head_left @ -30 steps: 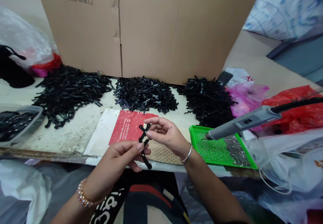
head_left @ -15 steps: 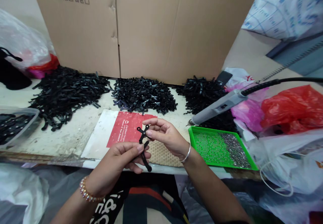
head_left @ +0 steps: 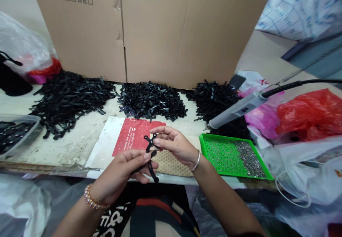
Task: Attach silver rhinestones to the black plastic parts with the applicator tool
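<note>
Both hands hold a small black plastic piece (head_left: 150,151) made of crossed strips, just above the table's front edge. My left hand (head_left: 125,169) pinches its lower part between thumb and fingers. My right hand (head_left: 175,144) pinches its upper part, where two short arms cross. Under the hands lie a honeycomb-patterned mat (head_left: 171,162) and a red and white card (head_left: 133,137).
Three heaps of black plastic strips (head_left: 151,100) lie along a cardboard box (head_left: 149,27) at the back. A green tray (head_left: 229,158) of small metal screws sits at the right, with a grey powered screwdriver (head_left: 235,110) hanging above it. A clear tub (head_left: 16,130) of strips is at the left; plastic bags (head_left: 307,112) crowd the right.
The hanging grey screwdriver has swung up and back, away from the green tray. Both hands have kept their pinch on the black piece, with only slight shifts.
</note>
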`<state>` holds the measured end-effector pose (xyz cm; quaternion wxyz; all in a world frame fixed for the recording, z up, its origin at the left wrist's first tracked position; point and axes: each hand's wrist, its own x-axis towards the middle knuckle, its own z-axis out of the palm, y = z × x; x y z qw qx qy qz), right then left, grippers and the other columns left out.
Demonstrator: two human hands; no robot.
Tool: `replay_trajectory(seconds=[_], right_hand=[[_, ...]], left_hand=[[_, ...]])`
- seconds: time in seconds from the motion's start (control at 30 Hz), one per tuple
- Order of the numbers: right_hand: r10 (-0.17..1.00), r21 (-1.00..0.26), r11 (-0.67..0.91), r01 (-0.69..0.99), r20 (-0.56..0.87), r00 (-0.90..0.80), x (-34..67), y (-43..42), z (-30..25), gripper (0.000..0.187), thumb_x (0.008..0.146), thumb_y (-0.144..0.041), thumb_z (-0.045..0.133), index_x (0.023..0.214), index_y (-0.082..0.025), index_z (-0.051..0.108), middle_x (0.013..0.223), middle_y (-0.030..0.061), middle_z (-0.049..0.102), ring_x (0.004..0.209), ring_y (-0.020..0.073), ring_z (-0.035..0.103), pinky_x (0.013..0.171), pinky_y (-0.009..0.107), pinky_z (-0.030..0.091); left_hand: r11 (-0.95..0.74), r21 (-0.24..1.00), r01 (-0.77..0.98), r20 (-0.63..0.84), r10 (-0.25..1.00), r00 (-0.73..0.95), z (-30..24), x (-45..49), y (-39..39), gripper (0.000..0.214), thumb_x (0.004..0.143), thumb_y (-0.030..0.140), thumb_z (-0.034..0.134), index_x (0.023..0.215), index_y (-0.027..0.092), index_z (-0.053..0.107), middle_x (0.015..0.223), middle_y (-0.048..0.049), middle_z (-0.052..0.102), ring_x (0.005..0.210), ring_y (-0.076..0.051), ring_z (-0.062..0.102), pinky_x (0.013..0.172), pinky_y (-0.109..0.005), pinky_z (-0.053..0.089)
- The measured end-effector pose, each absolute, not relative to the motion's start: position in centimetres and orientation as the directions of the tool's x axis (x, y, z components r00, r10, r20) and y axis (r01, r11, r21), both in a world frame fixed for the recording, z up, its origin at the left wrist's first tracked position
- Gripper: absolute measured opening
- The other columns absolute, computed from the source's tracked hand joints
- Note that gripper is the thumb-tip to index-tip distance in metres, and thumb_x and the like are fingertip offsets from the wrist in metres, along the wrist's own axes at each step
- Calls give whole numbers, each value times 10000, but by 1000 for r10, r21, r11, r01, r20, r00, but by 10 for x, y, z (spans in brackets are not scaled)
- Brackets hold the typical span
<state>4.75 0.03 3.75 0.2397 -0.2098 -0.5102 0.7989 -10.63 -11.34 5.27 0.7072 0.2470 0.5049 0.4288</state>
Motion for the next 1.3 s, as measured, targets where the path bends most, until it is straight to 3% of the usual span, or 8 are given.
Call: replay_trajectory(seconds=[0.43,1.0,1.3], right_hand=[[591,-921,-367,-134,-119,-798,50,2,34,352,747,-292,785,1045,-184,633,829,0,627,713,113,602,623,201,443],[621,-937,-328,-120,-118,-775,51,3,36,378,698,-287,822,1017,-184,647,789,-1,656,760,148,647,715,260,517],[710,-930,-324,-172,-119,-694,47,-3,22,400,670,-273,839,1008,-190,642,784,-12,641,742,127,632,689,218,511]], left_hand=[[514,779,-360,-516,851,99,52,-108,-115,381,765,371,717,1084,166,680,824,-82,727,577,-89,602,573,-187,515],[459,863,-211,-479,876,-54,55,-100,-107,323,717,435,716,876,155,732,836,-86,722,594,-120,588,558,-207,477],[489,800,-349,-527,850,-18,50,-98,-105,284,731,393,722,872,147,706,919,-89,718,653,-118,626,548,-180,490]])
